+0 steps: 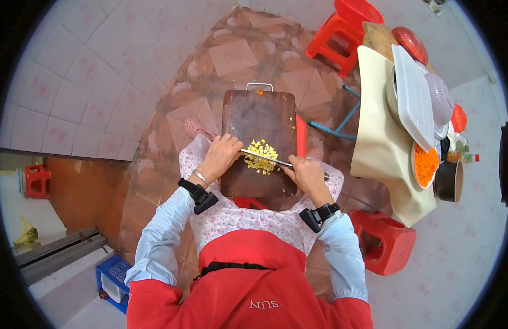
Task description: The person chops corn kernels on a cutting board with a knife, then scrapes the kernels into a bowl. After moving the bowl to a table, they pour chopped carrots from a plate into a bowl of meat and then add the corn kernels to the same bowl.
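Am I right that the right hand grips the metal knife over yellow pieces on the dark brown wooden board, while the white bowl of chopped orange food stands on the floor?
The place of the white bowl of chopped orange food is wrong: the head view shows it on the cream-covered table. The right hand does grip the knife over the yellow pieces on the board.

Red top point(226, 293), yellow bits point(258, 163), seemingly pink-patterned tiles point(97, 112)

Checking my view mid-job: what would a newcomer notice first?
Likely the chopped yellow pieces on the dark board, with the knife across them between the left hand and right hand. Next, the vivid orange bits in a bowl at the right.
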Tool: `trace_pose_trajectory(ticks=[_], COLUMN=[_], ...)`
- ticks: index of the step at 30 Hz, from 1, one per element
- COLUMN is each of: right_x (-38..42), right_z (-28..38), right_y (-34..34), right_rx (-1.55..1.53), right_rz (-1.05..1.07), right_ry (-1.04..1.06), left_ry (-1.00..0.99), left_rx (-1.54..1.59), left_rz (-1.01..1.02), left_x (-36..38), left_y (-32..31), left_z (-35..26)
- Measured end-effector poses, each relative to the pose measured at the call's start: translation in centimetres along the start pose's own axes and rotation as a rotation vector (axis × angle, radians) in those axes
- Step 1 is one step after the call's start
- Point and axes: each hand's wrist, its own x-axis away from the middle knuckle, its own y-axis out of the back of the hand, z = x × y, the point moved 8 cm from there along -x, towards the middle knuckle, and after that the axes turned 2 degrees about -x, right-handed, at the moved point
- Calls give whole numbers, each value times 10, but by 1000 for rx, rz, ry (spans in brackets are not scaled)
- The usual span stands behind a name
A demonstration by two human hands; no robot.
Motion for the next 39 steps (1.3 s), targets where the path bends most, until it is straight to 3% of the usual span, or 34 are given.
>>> trace_pose_trajectory(ticks=[39], right_x=[-44], right_z=[-21], right_y=[6], right_rx=[10], right_rz=[-48], right_ry=[-32], left_ry=[41], left_rx=[-63], left_rz=[-33], left_x=[-48], left_y=[-1], left_z=[25])
